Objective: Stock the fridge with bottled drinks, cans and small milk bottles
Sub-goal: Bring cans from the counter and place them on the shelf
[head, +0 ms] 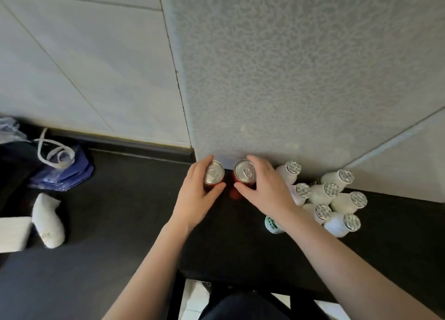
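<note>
Two red cans with silver tops stand side by side on a black table point(240, 242), close to the textured grey wall. My left hand point(195, 196) wraps around the left can point(213, 173). Around the right can point(244, 171) curls my right hand point(267, 189). Both cans rest upright on the table. Just right of my right hand stands a cluster of several small white milk bottles point(337, 199) with foil lids. One bottle with a green label point(272, 224) sits partly hidden under my right wrist. No fridge is in view.
A blue bag with white handles point(62, 170) lies on the dark floor at the left, beside a white sock-like item point(48, 221) and a white sheet point(12, 233). The grey wall point(301, 66) rises directly behind the cans. Table legs show below.
</note>
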A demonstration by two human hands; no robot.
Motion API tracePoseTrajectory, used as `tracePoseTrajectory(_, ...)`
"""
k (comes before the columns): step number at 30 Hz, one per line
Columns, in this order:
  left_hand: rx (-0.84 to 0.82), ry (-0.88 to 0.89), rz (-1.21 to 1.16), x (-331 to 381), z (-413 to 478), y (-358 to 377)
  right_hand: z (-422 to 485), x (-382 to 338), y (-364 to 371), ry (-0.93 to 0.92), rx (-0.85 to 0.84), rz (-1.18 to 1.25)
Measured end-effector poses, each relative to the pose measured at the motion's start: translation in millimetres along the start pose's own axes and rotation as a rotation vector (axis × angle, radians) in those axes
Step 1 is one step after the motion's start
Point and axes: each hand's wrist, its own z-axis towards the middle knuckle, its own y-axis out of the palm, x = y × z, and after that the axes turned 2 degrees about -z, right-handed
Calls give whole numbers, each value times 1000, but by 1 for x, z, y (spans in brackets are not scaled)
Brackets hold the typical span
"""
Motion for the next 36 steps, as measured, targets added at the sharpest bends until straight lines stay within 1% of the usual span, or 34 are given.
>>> tracePoseTrajectory(2,7,10,-8,-3,-2,0,-1,2,5,-3,16,26)
tracePoseTrajectory(6,81,-6,-42,-2,-13,1,0,3,7,-2,29,67)
tracePoseTrajectory(13,328,-208,-156,-3,-55,-8,1,6,3,-6,-1,98)
tracePoseTrajectory(17,452,-299,-207,10,-88,-16,-14,1,-5,-8,57,123)
tracePoseTrajectory(20,528,-323,-220,22,-119,-18,-38,-5,-14,-73,117,204)
tracePoseTrajectory(23,590,-357,-210,33,-159,-15,-66,-19,-21,-206,122,311)
tracePoseTrajectory(28,751,-459,-197,51,-240,3,-103,-38,-15,-424,-21,496)
tracePoseTrajectory(32,975,-571,-212,65,-312,30,-140,-39,7,-525,-201,594)
tracePoseTrajectory(34,1091,-626,-207,70,-348,49,-164,-40,19,-584,-310,612)
tracePoseTrajectory(36,1211,-690,-231,78,-385,69,-191,-43,32,-603,-437,629)
